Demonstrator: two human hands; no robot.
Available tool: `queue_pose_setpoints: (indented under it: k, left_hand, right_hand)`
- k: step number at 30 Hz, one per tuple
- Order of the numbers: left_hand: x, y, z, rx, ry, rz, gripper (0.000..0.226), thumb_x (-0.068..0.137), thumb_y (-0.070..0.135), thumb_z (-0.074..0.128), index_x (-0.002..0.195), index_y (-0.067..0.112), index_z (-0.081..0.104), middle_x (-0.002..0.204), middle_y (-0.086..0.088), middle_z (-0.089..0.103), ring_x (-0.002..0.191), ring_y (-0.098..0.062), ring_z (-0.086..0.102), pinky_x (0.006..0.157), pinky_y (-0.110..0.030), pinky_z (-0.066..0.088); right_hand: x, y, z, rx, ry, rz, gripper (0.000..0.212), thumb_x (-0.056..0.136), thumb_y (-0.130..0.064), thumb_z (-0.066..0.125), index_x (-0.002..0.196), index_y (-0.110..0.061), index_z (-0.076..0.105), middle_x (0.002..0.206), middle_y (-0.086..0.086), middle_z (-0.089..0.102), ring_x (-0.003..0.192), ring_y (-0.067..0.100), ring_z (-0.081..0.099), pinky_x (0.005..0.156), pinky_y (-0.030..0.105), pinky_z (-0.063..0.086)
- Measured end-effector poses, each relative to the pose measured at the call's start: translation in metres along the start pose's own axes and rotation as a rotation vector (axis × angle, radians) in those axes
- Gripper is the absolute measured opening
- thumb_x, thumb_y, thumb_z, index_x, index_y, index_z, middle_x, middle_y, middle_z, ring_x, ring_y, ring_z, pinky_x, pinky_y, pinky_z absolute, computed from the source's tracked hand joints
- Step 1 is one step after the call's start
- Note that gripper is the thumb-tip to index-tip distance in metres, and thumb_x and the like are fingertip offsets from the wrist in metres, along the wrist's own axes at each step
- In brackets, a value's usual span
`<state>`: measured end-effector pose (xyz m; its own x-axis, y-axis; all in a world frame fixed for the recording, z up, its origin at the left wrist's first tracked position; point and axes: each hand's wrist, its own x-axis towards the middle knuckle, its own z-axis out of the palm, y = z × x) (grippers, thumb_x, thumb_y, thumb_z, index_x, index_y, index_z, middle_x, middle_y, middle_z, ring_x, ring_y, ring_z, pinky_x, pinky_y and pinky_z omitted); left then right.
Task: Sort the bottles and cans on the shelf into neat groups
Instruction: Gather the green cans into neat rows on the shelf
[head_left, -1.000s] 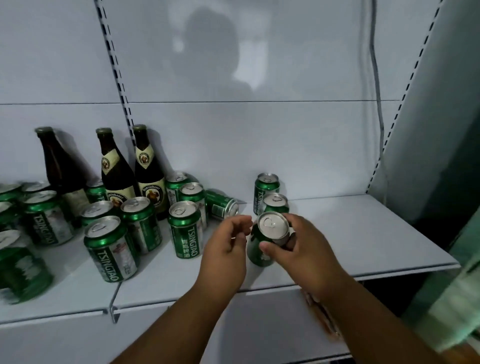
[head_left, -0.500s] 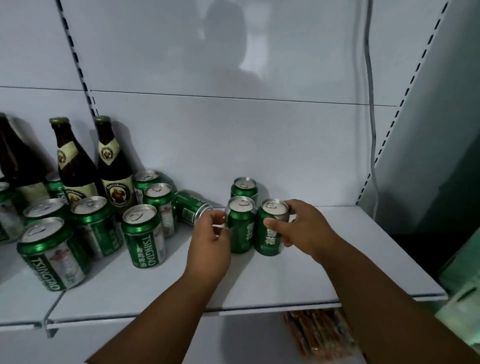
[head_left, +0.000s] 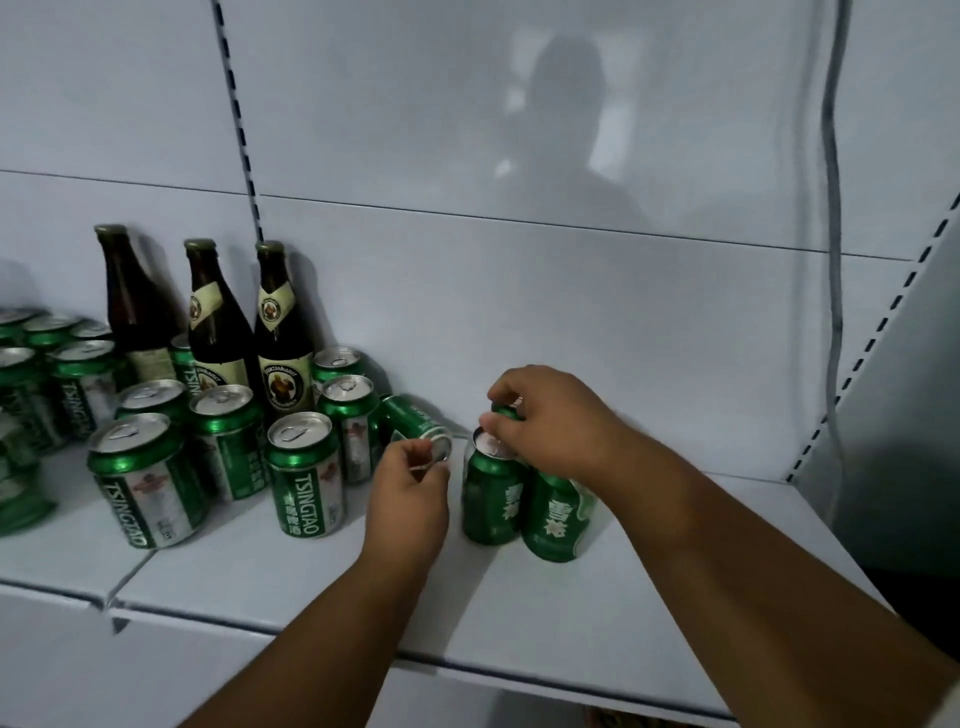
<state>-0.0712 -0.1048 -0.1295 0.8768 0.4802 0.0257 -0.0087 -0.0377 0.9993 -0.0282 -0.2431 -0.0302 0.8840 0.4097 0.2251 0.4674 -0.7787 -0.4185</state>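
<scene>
Two upright green cans (head_left: 491, 499) (head_left: 558, 519) stand side by side on the white shelf (head_left: 571, 623). Behind them is a third green can (head_left: 505, 411), mostly hidden; my right hand (head_left: 550, 421) curls over its top. Left of the pair a green can lies on its side (head_left: 410, 418), lid end toward me. My left hand (head_left: 410, 483) pinches that lid end with curled fingers. Further left stand several Tsingtao cans (head_left: 306, 473) and three brown bottles (head_left: 283, 332) against the back wall.
More green cans (head_left: 78, 384) crowd the shelf's far left. A seam between shelf boards (head_left: 111, 608) sits at the front left. The grey side panel (head_left: 883, 415) closes the right end, and a cable (head_left: 831, 260) hangs down the back wall.
The can in my right hand now stands beside another. That hand has risen onto the rear can's top, and my left hand has shifted left to the lying can.
</scene>
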Motion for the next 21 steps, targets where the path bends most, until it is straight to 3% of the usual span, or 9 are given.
queue_pose_setpoints:
  k: [2,5,7,9,12,14,18,21]
  left_hand:
    - [0.003,0.003,-0.001,-0.111,0.046,-0.127,0.019,0.093,0.022,0.063,0.111,0.024,0.056,0.107,-0.002,0.064,0.096,-0.019,0.059,0.092,-0.042,0.048]
    - [0.014,0.006,-0.005,-0.265,0.04,-0.295,0.028,0.087,0.014,0.059,0.114,0.008,0.061,0.116,-0.027,0.062,0.096,-0.033,0.061,0.096,-0.048,0.046]
    - [0.02,0.009,-0.009,-0.339,0.015,-0.369,0.008,0.09,0.006,0.051,0.09,0.006,0.059,0.095,-0.022,0.06,0.077,-0.022,0.057,0.084,-0.038,0.046]
    - [0.028,0.006,-0.01,-0.409,0.01,-0.455,0.017,0.091,0.003,0.05,0.078,0.013,0.053,0.081,-0.007,0.054,0.068,-0.014,0.05,0.073,-0.03,0.044]
    - [0.037,0.003,-0.011,-0.484,-0.008,-0.535,0.015,0.085,-0.001,0.051,0.076,0.009,0.057,0.081,-0.013,0.051,0.072,-0.02,0.049,0.063,-0.028,0.041]
    - [0.041,0.001,-0.014,-0.532,-0.029,-0.548,0.015,0.082,-0.003,0.052,0.076,0.005,0.063,0.087,-0.014,0.054,0.08,-0.023,0.05,0.065,-0.031,0.041]
    - [0.041,0.004,-0.018,-0.533,-0.109,-0.531,0.022,0.067,-0.001,0.058,0.084,-0.004,0.071,0.093,-0.031,0.067,0.09,-0.035,0.064,0.078,-0.037,0.049]
    - [0.04,0.001,-0.017,-0.552,-0.188,-0.489,0.021,0.092,-0.006,0.048,0.096,-0.005,0.069,0.078,-0.021,0.072,0.067,-0.024,0.07,0.056,-0.024,0.054]
  right_hand:
    - [0.018,-0.013,0.004,-0.017,-0.053,-0.028,0.031,0.094,-0.035,0.06,0.122,-0.021,0.062,0.121,-0.003,0.06,0.104,0.016,0.06,0.091,0.033,0.05]
    - [0.049,-0.033,0.016,-0.147,-0.195,-0.076,0.029,0.095,-0.026,0.057,0.122,-0.018,0.062,0.122,0.002,0.062,0.107,0.02,0.058,0.092,0.033,0.048]
    - [0.07,-0.045,0.028,-0.268,-0.33,-0.073,0.03,0.095,-0.017,0.054,0.123,-0.014,0.062,0.121,0.006,0.062,0.106,0.023,0.059,0.09,0.036,0.051]
    - [0.089,-0.052,0.042,-0.426,-0.44,-0.051,0.033,0.094,-0.01,0.051,0.126,-0.008,0.059,0.123,0.011,0.062,0.107,0.027,0.06,0.091,0.038,0.053]
    - [0.11,-0.056,0.057,-0.568,-0.525,-0.02,0.029,0.091,-0.009,0.052,0.117,-0.003,0.062,0.117,0.015,0.065,0.094,0.027,0.061,0.08,0.034,0.051]
    - [0.116,-0.059,0.062,-0.621,-0.542,-0.006,0.025,0.092,-0.018,0.055,0.111,-0.005,0.064,0.113,0.015,0.067,0.087,0.027,0.059,0.075,0.032,0.047]
    - [0.116,-0.065,0.056,-0.599,-0.508,0.046,0.056,0.088,-0.037,0.068,0.133,-0.008,0.05,0.124,0.012,0.061,0.09,0.026,0.061,0.071,0.032,0.045]
    - [0.112,-0.07,0.043,-0.508,-0.601,0.114,0.093,0.085,-0.037,0.074,0.156,-0.02,0.015,0.143,0.014,0.049,0.062,0.017,0.05,0.058,0.031,0.048]
